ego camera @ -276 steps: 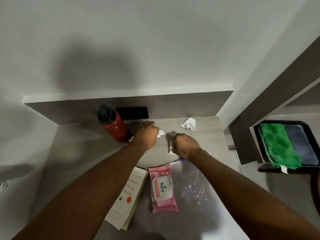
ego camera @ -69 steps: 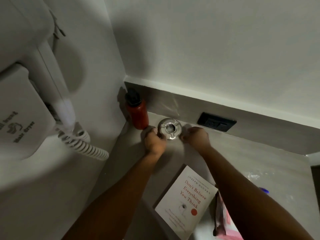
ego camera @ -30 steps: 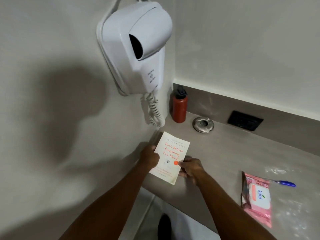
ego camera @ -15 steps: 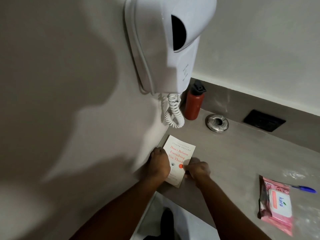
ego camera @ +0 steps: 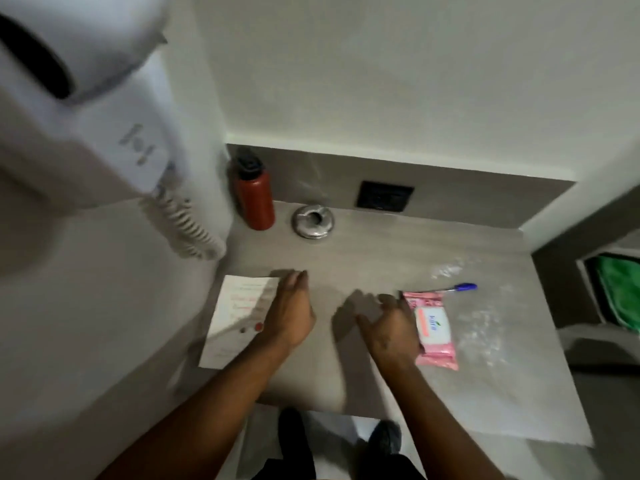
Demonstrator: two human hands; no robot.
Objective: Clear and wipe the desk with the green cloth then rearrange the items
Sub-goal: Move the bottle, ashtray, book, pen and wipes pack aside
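A white book (ego camera: 235,317) lies flat at the left edge of the grey desk (ego camera: 374,258), against the wall. My left hand (ego camera: 289,313) hovers over its right edge, fingers extended and empty. My right hand (ego camera: 389,327) is open, fingers spread, just left of a pink wipes pack (ego camera: 433,327) and touching its edge. A blue pen (ego camera: 457,288) lies behind the pack. A red bottle (ego camera: 254,195) and a metal ashtray (ego camera: 312,221) stand at the back left. The green cloth (ego camera: 620,292) lies in a dark tray at far right.
A wall-mounted white hair dryer (ego camera: 86,98) with a coiled cord (ego camera: 188,226) hangs over the left side. A black socket (ego camera: 385,195) sits in the backsplash. White powdery smears (ego camera: 481,327) mark the desk's right part. My shoes (ego camera: 384,441) show below the front edge.
Both hands have let go of the book, which now lies by the left wall. My right hand has moved right to the wipes pack. The view has swung right.
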